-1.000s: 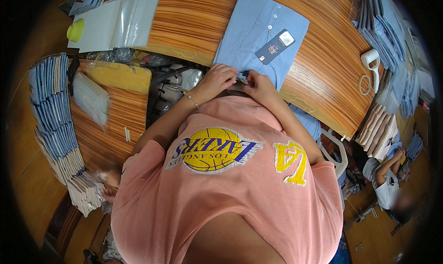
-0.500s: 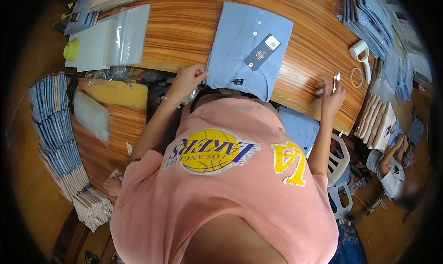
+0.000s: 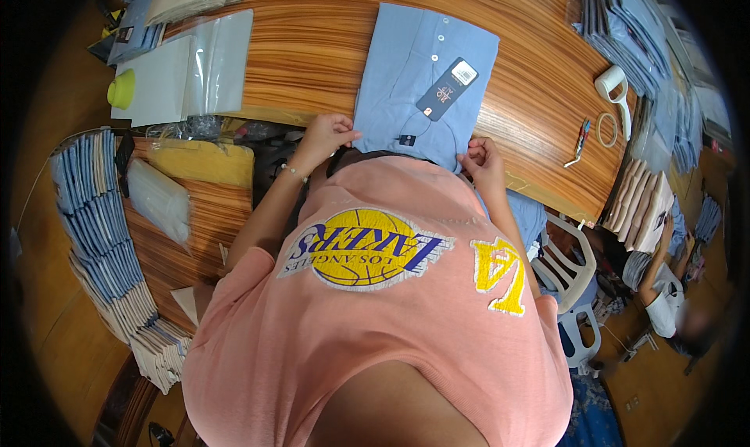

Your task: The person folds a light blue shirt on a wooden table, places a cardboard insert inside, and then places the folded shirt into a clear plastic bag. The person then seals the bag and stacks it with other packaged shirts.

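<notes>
Hands (image 3: 328, 132) (image 3: 483, 156) on folded shirt (image 3: 414, 103) — unbagged

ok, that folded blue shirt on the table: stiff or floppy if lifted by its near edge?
Probably floppy: the folded blue shirt is thin cloth lying flat on the wooden table. The left hand and right hand each pinch a near corner, which suggests it sags from one grip. The dark hang tag may swing.

- A garment packing workshop.
- Stacks of folded shirts (image 3: 94, 213) line the wooden table (image 3: 312, 49).
- Clear plastic bags (image 3: 211, 64) lie ready.
- A tagged blue shirt (image 3: 414, 80) sits folded.
- A tape dispenser (image 3: 613, 88) stands nearby.
</notes>
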### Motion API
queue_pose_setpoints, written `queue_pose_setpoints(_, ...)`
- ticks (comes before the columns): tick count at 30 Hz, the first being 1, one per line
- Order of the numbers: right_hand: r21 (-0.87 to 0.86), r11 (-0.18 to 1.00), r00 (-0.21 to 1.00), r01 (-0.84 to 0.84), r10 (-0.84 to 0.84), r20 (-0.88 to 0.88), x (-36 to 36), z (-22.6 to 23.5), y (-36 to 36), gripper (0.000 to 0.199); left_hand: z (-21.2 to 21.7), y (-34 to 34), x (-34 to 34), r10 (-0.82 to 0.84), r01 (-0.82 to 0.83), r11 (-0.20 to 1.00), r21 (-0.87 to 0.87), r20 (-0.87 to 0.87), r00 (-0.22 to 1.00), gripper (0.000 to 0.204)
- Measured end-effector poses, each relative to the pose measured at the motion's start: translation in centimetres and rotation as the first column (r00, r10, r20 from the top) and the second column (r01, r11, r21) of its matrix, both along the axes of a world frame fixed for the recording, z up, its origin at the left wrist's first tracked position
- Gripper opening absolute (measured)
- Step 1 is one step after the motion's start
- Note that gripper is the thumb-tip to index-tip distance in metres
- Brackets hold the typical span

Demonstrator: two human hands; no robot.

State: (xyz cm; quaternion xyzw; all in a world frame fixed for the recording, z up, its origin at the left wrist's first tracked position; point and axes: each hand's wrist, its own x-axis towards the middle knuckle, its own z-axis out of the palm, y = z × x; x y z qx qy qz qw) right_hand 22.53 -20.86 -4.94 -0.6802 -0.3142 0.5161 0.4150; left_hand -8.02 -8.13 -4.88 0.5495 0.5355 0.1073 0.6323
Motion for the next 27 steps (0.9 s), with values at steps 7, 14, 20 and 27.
queue_pose_setpoints(7,-0.062,0.990,0.936,-0.126,0.139,0.322,-0.1,0.5,0.2,0.025,3.5,-0.5,1.3,-0.113,0.248,0.890,0.383,-0.342,0.933,0.025)
queue_pose_setpoints(14,0.246,0.917,0.553,-0.314,-0.034,0.833,1.0,3.7,9.5,0.036,3.1,1.2,7.4,-0.444,0.540,0.266,0.799,-0.396,0.804,0.056)
queue_pose_setpoints(20,0.036,0.949,0.552,-0.314,0.152,0.820,0.8,3.8,13.2,0.044,0.3,1.6,7.8,-0.558,0.627,0.230,0.744,-0.427,0.712,0.066)
queue_pose_setpoints(27,0.198,0.935,0.575,-0.294,0.007,0.818,0.5,3.7,14.3,0.035,1.8,6.4,9.1,-0.116,0.134,0.468,0.874,-0.090,0.989,0.017)
